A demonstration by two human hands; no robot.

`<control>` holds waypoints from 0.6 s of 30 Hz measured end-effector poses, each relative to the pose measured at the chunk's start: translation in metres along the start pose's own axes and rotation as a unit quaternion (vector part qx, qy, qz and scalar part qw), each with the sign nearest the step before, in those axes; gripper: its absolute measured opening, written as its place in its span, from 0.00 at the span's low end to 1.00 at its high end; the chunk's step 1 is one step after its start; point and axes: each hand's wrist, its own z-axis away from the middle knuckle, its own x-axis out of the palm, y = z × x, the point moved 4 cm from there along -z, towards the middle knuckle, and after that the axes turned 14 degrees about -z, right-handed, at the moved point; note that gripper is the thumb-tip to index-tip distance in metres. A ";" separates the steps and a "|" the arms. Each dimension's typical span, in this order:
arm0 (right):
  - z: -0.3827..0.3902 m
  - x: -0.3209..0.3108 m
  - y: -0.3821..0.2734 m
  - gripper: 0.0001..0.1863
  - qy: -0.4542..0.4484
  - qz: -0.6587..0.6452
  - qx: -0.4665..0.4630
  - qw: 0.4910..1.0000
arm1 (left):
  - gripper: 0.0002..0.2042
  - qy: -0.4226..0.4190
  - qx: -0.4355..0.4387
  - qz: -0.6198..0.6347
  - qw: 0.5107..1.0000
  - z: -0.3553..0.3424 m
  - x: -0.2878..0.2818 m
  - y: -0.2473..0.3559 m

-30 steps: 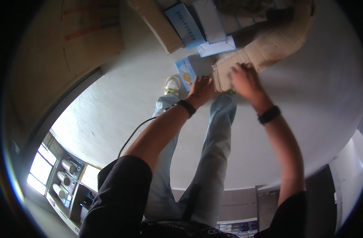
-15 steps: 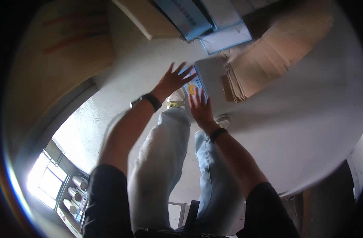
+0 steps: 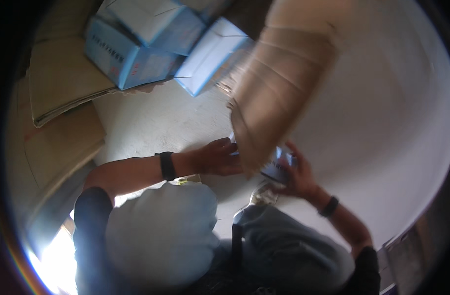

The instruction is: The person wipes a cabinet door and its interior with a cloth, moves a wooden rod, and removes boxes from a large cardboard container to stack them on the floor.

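The grip of the right hand [image 3: 299, 172] is closed around the near right end of a blue rectangular box [image 3: 276, 169], thumb and fingers set apart across its edge, while the left hand [image 3: 217, 156] reaches in level from the other side; whether its fingers are clamped on the box cannot be told, since cardboard hides their tips. The box lies between the hands, above or beside a pale shoe [image 3: 264, 194], and blur leaves unclear whether it touches the grey floor [image 3: 136, 123]. Having a hand at each end would seem to spread the load and keep the box level. A long, creased strip of brown corrugated cardboard [image 3: 284, 83] slants down in front of the box's middle, which may be why the hands come at it from the sides. The knees in pale blue jeans [image 3: 161, 236] are bent up close, presumably because the box is so low. Farther off, a blue carton with dark lettering [image 3: 109, 54] sits against two white-topped, blue-edged boxes [image 3: 212, 56], packed tightly, perhaps so that they prop one another. A torn-edged brown cardboard flap [image 3: 62, 73] spreads beside them at the left, likely folded outward to leave their sides exposed.
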 end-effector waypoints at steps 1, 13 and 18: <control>-0.002 -0.006 0.006 0.47 -0.017 0.020 0.051 0.998 | 0.11 0.077 0.029 0.019 0.996 0.005 0.016 0.011; 0.047 -0.059 0.030 0.35 0.311 0.152 0.165 0.924 | 0.05 0.137 0.140 0.000 0.981 -0.068 -0.024 0.038; 0.038 -0.081 0.067 0.30 0.433 0.257 0.187 0.843 | 0.04 0.071 0.094 -0.027 0.993 -0.044 -0.105 0.007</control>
